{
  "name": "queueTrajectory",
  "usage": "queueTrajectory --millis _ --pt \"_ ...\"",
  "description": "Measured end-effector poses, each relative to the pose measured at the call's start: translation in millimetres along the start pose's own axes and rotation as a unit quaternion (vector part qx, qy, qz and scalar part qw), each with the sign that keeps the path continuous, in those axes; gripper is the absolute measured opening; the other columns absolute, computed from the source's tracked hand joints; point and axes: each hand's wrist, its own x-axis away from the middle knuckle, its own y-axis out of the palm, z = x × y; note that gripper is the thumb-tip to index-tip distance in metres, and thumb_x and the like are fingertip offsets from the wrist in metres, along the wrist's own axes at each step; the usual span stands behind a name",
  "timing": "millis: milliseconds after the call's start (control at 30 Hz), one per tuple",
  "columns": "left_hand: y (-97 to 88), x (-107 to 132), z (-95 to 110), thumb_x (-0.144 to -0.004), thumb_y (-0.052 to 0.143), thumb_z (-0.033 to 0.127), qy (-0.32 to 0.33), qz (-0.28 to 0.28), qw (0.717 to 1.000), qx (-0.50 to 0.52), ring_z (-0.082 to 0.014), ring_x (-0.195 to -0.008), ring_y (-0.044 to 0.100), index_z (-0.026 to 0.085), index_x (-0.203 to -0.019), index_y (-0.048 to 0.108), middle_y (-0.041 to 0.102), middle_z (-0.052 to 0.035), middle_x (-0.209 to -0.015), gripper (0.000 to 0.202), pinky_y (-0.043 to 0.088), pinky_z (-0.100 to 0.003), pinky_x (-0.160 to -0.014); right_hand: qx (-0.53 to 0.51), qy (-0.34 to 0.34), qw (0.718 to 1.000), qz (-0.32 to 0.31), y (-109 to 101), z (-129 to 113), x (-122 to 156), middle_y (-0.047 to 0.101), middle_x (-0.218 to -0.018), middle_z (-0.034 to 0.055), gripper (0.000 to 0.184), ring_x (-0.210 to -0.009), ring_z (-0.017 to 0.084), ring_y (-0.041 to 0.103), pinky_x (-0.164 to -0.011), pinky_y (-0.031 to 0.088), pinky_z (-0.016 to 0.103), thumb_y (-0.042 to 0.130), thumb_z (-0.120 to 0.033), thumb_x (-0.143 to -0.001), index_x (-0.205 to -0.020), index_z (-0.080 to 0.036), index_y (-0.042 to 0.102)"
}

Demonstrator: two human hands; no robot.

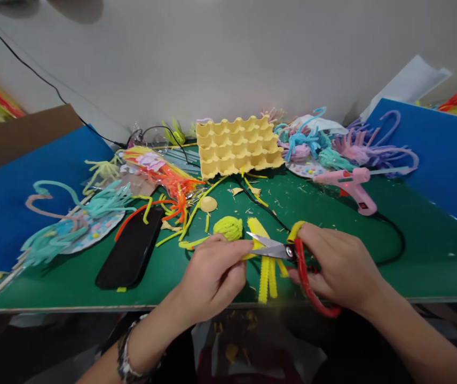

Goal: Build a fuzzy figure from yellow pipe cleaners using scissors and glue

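My left hand (216, 272) is closed in a pinch on a bundle of yellow pipe cleaners (266, 277) near the table's front edge. The strands hang down below my fingers. My right hand (338, 264) grips red-handled scissors (292, 256), whose open blades point left across the yellow strands. A wound yellow pipe-cleaner ball (228, 228) lies just behind my left hand on the green mat (412, 250).
A yellow egg tray (238, 146) stands at the back centre. A pink glue gun (352, 186) with a black cord lies to the right. A black phone (130, 248) lies at the left, beside loose pipe cleaners (168, 181). Blue boards (448, 154) flank the mat.
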Motion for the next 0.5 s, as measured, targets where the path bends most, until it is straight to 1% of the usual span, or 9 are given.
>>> queueTrajectory --millis 100,167,233,300,400,500 --pt "-0.5 1.2 -2.7 -0.076 0.035 0.006 0.032 0.011 0.999 0.003 -0.0085 -0.042 0.042 0.018 -0.081 0.053 0.053 0.0048 -0.049 0.022 0.039 -0.022 -0.052 -0.002 -0.004 1.000 -0.008 0.0 -1.4 -0.1 0.051 -0.050 -0.0003 0.025 -0.041 0.013 0.044 -0.045 0.029 0.023 0.037 -0.034 -0.083 -0.064 -0.021 0.046" --pt "-0.4 2.2 -3.8 -0.076 0.035 0.005 0.031 0.005 0.999 0.007 -0.0092 -0.045 0.045 0.018 -0.084 0.053 0.055 0.0042 -0.052 0.023 0.040 -0.023 -0.054 0.006 -0.003 1.000 -0.003 0.0 -2.0 -0.4 0.049 -0.049 -0.0007 0.026 -0.040 0.013 0.043 -0.045 0.029 0.024 0.037 -0.034 -0.083 -0.062 -0.021 0.046" --pt "0.0 2.9 -3.6 -0.077 0.035 0.006 0.006 -0.015 1.000 0.016 -0.0098 -0.047 0.045 0.018 -0.079 0.052 0.053 0.0041 -0.051 0.021 0.039 -0.023 -0.055 0.021 -0.005 1.000 0.004 0.3 -2.4 -1.0 0.048 -0.048 -0.0007 0.029 -0.039 0.012 0.042 -0.045 0.030 0.024 0.037 -0.034 -0.084 -0.060 -0.020 0.046" --pt "0.5 3.3 -2.4 -0.078 0.034 0.007 -0.030 -0.027 0.999 0.031 -0.0096 -0.047 0.042 0.018 -0.071 0.049 0.048 0.0042 -0.050 0.020 0.037 -0.022 -0.052 0.036 -0.013 0.999 0.006 0.6 -2.4 -2.0 0.049 -0.047 -0.0003 0.032 -0.039 0.012 0.042 -0.045 0.030 0.024 0.035 -0.035 -0.086 -0.059 -0.020 0.046" --pt "1.3 3.4 -0.5 -0.080 0.032 0.007 -0.079 -0.027 0.994 0.075 -0.0081 -0.043 0.035 0.019 -0.066 0.043 0.040 0.0060 -0.048 0.021 0.032 -0.021 -0.049 0.048 -0.023 0.999 0.001 0.9 -2.4 -4.1 0.049 -0.047 0.0000 0.035 -0.039 0.012 0.044 -0.044 0.030 0.024 0.034 -0.036 -0.087 -0.059 -0.020 0.047" --pt "1.7 3.6 -0.2 -0.080 0.031 0.008 -0.094 -0.025 0.989 0.110 -0.0069 -0.042 0.031 0.019 -0.065 0.040 0.035 0.0071 -0.048 0.021 0.031 -0.022 -0.050 0.045 -0.030 0.999 -0.004 1.0 -2.3 -5.5 0.051 -0.047 -0.0001 0.035 -0.039 0.013 0.045 -0.043 0.030 0.024 0.034 -0.036 -0.087 -0.059 -0.020 0.047"
